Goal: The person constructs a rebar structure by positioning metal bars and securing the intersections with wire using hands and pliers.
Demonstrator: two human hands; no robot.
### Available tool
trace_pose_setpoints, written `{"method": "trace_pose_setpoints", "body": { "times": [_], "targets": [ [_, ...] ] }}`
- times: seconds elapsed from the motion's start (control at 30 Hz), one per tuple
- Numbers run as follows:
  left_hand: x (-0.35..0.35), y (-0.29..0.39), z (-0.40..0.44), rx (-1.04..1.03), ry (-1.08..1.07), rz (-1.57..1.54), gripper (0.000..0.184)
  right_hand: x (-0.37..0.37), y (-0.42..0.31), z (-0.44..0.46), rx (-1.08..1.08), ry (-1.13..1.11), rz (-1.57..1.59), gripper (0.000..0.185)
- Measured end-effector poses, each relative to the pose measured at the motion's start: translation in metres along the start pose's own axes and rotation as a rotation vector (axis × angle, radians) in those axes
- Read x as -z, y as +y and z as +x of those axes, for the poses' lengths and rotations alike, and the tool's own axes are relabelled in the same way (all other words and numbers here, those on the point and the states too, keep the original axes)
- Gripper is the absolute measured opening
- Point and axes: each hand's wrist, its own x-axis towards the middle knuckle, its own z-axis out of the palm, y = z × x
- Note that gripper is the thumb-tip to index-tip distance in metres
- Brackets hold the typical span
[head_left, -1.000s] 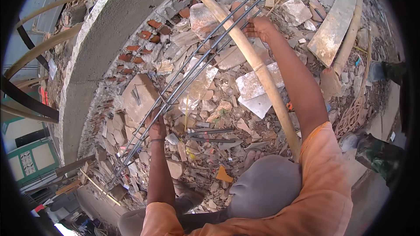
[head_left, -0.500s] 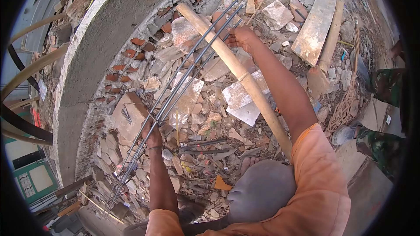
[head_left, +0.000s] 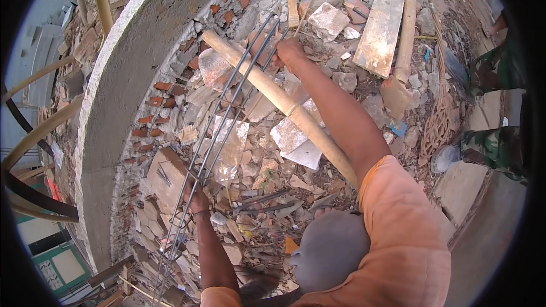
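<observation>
A long bundle of thin steel bars (head_left: 211, 131), tied with cross pieces, lies diagonally over a bamboo pole (head_left: 276, 95). My left hand (head_left: 196, 198) is closed around the lower part of the bars, beside a brick block (head_left: 168, 179) with several loose nails or wire bits (head_left: 164, 175) on top. Near the upper end of the bars, my right hand (head_left: 286, 55) has its fingers curled in at a bar, just above the pole. Its fingertips are partly hidden. A dark long-handled tool (head_left: 264, 202) rests on the rubble between my arms.
A curved concrete wall edge (head_left: 122, 74) with broken brick runs along the left. Rubble and white-faced slabs (head_left: 296, 136) cover the ground. A flat plank (head_left: 382, 28) lies at upper right. Another person's camouflage-clad legs (head_left: 492, 150) show at the right edge.
The view has turned, so the scene sits further left and lower. My right hand has gone from loosely spread fingers to curled ones at the bar end. My left hand keeps its hold.
</observation>
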Motion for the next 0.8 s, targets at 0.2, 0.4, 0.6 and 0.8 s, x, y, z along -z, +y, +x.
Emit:
{"method": "trace_pose_setpoints", "body": {
  "times": [0.2, 0.4, 0.6, 0.8],
  "targets": [
    [0.010, -0.001, 0.004, 0.050, -0.061, 0.073, 0.014, 0.003, 0.012, 0.014, -0.059, -0.101, -0.052, 0.027],
    [0.018, -0.026, 0.001, 0.156, -0.084, 0.191, 0.024, 0.021, 0.015, 0.013, 0.199, 0.107, -0.529, 0.039],
    [0.003, 0.035, -0.087, -0.270, 0.093, 0.564, 0.027, 0.026, 0.007, -0.005, 0.218, 0.051, -0.422, 0.041],
    [-0.017, 0.178, 0.005, -0.428, 0.208, 0.394, 0.028, 0.013, -0.006, -0.006, 0.081, -0.361, 0.094, 0.042]
  ]
}}
